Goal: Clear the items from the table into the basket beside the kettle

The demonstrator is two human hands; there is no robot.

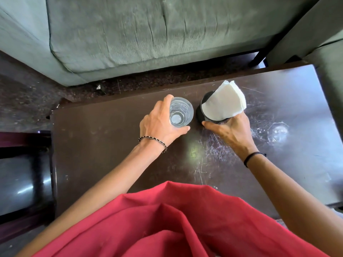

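Observation:
A clear drinking glass (182, 110) stands upright on the dark brown table (104, 145), and my left hand (158, 125) is wrapped around its left side and front. To its right is a black mesh holder (204, 110) with folded white napkins (224, 102) sticking out of it. My right hand (232, 129) grips the holder from the near side, thumb at its base. Neither a basket nor a kettle is in view.
A grey-green sofa (148, 34) runs along the far side of the table, with dark carpet (37, 89) between them. A dark side table (22, 173) stands at the left. My red garment (167, 225) covers the near table edge. The tabletop at the right is scratched.

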